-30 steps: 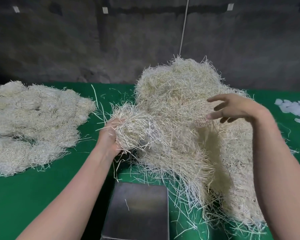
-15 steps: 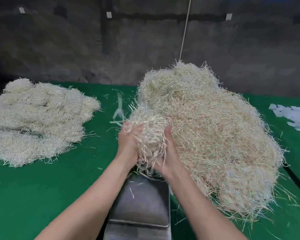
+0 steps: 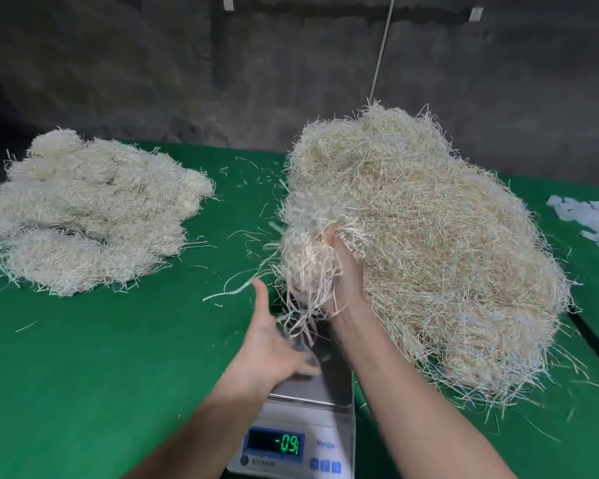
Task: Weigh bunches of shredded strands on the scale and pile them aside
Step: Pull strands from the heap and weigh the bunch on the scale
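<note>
- Right hand [image 3: 344, 281] grips a pale bunch of shredded strands [image 3: 306, 261], long axis upright, loose ends dangling below the palm over the silver metal scale pan [image 3: 332, 378].
- Left hand [image 3: 274, 350] spread wide just beneath the bunch, fingers blurred.
- Right fingers buried in strands.

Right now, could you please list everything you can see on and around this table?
Large loose heap of beige shredded strands: one, beige, right of centre
Pile of off-white strand bunches: one, off-white, far left
Small bunch of pale strands: one, pale, above the scale
Silver digital scale: one, silver, near edge, green digits lit
Green table cover: one, green, under everything
White paper-like scraps: several, white, right edge
Thin pale cord: one, pale, on the grey wall
Left hand: one, open over the scale's platform, blurred
Right hand: one, gripping the small bunch
</note>
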`<state>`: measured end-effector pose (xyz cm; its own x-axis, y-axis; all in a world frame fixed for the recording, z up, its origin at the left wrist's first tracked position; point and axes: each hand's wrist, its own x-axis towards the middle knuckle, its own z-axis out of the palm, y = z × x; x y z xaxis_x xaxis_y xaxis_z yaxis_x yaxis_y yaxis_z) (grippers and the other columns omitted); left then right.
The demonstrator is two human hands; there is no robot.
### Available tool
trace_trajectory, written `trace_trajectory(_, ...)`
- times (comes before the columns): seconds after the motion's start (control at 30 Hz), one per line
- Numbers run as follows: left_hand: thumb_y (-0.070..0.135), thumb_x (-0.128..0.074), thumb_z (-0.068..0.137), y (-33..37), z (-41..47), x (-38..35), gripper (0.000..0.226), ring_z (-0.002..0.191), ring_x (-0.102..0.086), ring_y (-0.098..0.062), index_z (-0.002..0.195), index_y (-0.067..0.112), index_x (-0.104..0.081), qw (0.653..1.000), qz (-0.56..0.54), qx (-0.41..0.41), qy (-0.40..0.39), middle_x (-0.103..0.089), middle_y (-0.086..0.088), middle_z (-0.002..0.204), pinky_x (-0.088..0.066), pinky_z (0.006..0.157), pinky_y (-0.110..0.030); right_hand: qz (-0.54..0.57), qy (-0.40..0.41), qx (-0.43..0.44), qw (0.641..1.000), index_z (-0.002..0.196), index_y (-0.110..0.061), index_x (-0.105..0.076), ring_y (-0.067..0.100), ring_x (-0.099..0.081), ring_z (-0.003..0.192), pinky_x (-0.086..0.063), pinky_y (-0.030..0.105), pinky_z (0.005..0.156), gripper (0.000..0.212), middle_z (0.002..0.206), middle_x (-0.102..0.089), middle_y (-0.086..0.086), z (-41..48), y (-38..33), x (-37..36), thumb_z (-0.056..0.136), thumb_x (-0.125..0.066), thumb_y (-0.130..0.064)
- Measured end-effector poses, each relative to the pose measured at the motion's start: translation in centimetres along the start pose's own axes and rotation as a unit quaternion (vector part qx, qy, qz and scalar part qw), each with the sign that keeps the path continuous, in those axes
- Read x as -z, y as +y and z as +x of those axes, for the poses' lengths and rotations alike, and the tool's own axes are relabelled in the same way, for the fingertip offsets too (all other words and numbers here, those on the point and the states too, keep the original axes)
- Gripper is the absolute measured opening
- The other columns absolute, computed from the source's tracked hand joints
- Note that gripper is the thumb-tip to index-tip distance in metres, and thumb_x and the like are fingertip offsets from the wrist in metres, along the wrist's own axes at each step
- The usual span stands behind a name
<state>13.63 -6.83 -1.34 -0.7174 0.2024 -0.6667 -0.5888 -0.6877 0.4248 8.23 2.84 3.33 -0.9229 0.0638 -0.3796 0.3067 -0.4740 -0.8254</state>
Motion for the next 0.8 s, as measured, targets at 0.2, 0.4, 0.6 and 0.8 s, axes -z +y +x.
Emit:
trace_trajectory(0.2,0.076,-0.039,0.079,2.5,1.1,-0.9,0.087,0.118,-0.054,-0.041,0.137,0.011,-0.045,0.983,-0.033,-0.082,-0.159,-0.051,-0.025,0.134,-0.044,0.097,-0.053,-0.265,0.012,0.014,0.964,0.148,-0.008,-0.008,0.028,-0.03,0.136,-0.031,0.038,0.106,0.104,0.152,-0.023,0.011,-0.6,4.0,1.9,0.075,-0.071,-0.046)
trace_trajectory(0.4,0.054,-0.056,0.084,2.4,2.9,0.4,0.083,0.139,-0.029,-0.03,0.148,0.01,-0.025,0.893,0.382,-0.212,0.108,-0.025,-0.011,0.154,-0.024,0.111,-0.046,-0.31,-0.068,-0.015,0.948,0.149,-0.02,-0.009,0.027,-0.041,0.129,-0.034,0.038,0.102,0.111,0.148,-0.034,0.011,0.0,4.7,5.3,0.066,-0.078,-0.045)
trace_trajectory(0.6,0.04,-0.061,0.088,2.0,4.5,2.0,0.069,0.119,-0.046,-0.02,0.144,0.013,-0.032,0.851,0.459,-0.245,0.07,-0.042,-0.009,0.144,-0.037,0.099,-0.041,-0.392,-0.009,0.042,0.919,0.148,-0.016,-0.019,0.024,-0.052,0.118,-0.037,0.04,0.107,0.095,0.152,-0.027,0.007,0.5,5.6,7.6,0.074,-0.077,-0.029)
trace_trajectory(0.8,0.015,-0.054,0.09,4.4,4.5,3.9,0.032,0.097,-0.054,-0.013,0.121,0.019,-0.06,0.892,0.381,-0.236,0.065,-0.061,-0.001,0.121,-0.038,0.077,-0.029,-0.421,0.043,0.025,0.906,0.145,-0.005,-0.026,0.029,-0.043,0.129,-0.038,0.041,0.107,0.093,0.147,-0.037,0.013,1.1,7.8,8.3,0.075,-0.077,-0.037)
